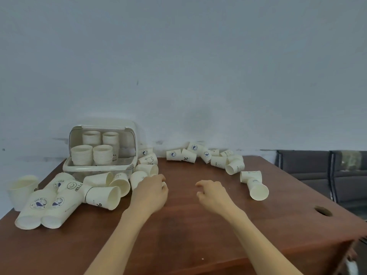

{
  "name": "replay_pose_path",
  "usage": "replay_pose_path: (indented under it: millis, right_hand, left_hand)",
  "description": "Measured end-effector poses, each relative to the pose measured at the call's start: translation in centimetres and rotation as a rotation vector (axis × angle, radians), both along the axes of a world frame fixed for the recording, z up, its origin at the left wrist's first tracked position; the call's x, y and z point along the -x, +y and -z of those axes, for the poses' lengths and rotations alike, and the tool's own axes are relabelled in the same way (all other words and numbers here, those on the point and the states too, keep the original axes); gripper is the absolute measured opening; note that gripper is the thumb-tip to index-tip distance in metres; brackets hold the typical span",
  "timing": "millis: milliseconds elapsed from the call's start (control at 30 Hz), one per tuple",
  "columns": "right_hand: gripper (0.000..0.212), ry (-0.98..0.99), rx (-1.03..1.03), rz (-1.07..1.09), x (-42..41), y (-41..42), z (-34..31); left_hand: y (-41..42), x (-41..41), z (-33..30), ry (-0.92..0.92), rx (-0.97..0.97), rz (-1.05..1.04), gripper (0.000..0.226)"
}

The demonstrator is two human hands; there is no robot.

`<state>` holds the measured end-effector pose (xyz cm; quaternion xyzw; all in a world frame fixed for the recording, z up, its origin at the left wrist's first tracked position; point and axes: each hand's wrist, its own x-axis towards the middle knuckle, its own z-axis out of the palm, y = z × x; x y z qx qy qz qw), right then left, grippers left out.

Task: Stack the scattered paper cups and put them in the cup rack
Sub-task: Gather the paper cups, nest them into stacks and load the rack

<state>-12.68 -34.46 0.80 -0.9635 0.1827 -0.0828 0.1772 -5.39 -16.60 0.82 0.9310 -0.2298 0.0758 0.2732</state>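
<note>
Wall: a plain pale grey-blue painted wall [198, 66] rose behind, scuffed with dark marks low down.
Table: a reddish-brown wooden table [198, 225] stood against it, a round hole [323, 210] near its right edge.
Seating: dark grey upholstered chairs [321, 175] sat at right.
Light: soft, even.

A brown table [198, 225] stands against a pale wall [198, 66], with possibly dark seats [321, 171] beside it.
</note>
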Motion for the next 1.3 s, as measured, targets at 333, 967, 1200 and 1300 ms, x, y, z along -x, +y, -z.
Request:
replay_pose_path:
  millis: [333, 967, 1200, 1300]
  right_hand:
    - [0.045, -0.011, 0.006, 0.072, -0.1, -3.6, 0.9]
    - [0.034, -0.101, -0.093, 0.396, 0.7, -9.0, 3.2]
    - [0.017, -0.223, -0.122, 0.688, 0.3, -12.7, 3.9]
    - [0.019, -0.229, -0.146, 0.741, -0.3, -14.3, 4.4]
  left_hand:
    - [-4.4, 0.3, 0.7, -0.089, -0.064, 0.096, 0.037]
    - [-11.8, 0.4, 2.4, 0.011, -0.122, 0.204, 0.039]
    - [-14.3, 1.8, 2.8, -0.023, -0.165, 0.262, 0.038]
    - [-14.8, 2.2, 3.0, -0.132, -0.186, 0.239, 0.033]
